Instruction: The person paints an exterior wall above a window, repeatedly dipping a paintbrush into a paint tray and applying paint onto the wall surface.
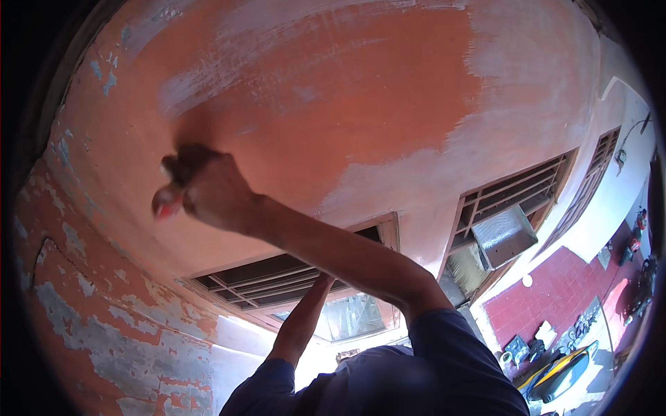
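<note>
My right hand (213, 187) is raised against the upper wall and closed around a hand tool (167, 203). The tool shows a red and brown end; motion blur and my fingers hide its kind. Before it the plastered wall (395, 99) is orange, with whitish streaks and a whitish coat bordering the orange patch. My left arm reaches up to the slatted transom opening (260, 281) over a window. Of my left hand (326, 279) only the part near the wrist shows, beside the slats; my right forearm hides the fingers.
Peeling orange and grey paint covers the side wall (104, 333) at left. To the right, a metal box (504, 236) juts from a second slatted opening (512, 192). Far below lie a red tiled floor (541, 296), assorted items and a yellow-and-black motorcycle (559, 372).
</note>
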`<control>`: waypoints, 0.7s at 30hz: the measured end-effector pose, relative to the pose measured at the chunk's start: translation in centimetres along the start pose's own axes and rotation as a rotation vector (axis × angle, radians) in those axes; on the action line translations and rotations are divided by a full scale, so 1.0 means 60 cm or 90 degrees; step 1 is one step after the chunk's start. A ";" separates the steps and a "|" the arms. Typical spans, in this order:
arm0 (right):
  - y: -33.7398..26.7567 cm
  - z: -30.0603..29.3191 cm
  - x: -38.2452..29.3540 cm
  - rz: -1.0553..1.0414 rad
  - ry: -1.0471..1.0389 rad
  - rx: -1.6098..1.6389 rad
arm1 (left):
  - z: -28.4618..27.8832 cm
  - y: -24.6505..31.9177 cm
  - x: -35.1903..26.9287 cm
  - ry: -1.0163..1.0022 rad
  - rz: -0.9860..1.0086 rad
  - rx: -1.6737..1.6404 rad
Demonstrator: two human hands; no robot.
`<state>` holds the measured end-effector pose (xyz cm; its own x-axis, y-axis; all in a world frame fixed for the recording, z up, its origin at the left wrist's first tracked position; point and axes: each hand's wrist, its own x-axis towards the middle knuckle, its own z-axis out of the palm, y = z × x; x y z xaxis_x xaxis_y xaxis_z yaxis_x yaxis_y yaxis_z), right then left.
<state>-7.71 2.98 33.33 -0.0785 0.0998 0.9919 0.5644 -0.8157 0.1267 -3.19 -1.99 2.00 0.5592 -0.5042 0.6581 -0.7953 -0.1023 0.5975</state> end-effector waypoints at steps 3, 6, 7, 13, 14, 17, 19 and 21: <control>0.114 -0.143 -0.019 0.124 0.102 0.090 | 0.013 0.000 0.009 -0.021 -0.027 0.026; 0.162 -0.312 -0.060 0.154 0.220 -0.053 | 0.024 -0.020 0.009 -0.024 -0.138 0.247; 0.149 -0.368 -0.069 0.253 0.259 -0.043 | 0.022 -0.017 0.012 -0.032 -0.139 0.231; 0.132 -0.533 -0.134 0.563 0.464 0.226 | 0.010 -0.014 0.019 -0.126 -0.167 0.197; 0.131 -0.538 -0.147 0.602 0.457 0.278 | 0.012 -0.016 0.017 -0.089 -0.169 0.180; 0.116 -0.538 -0.174 0.654 0.461 0.325 | 0.018 -0.013 0.014 -0.061 -0.165 0.188; 0.109 -0.539 -0.187 0.669 0.493 0.313 | 0.021 -0.008 0.017 -0.066 -0.162 0.214; 0.101 -0.551 -0.204 0.685 0.489 0.281 | 0.023 -0.008 0.014 -0.074 -0.139 0.234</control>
<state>-30.48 -22.02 21.72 0.2094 -0.9057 0.3686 0.8334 -0.0319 -0.5517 -2.64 -3.54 1.64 0.7100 -0.5275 0.4665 -0.7036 -0.5050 0.5000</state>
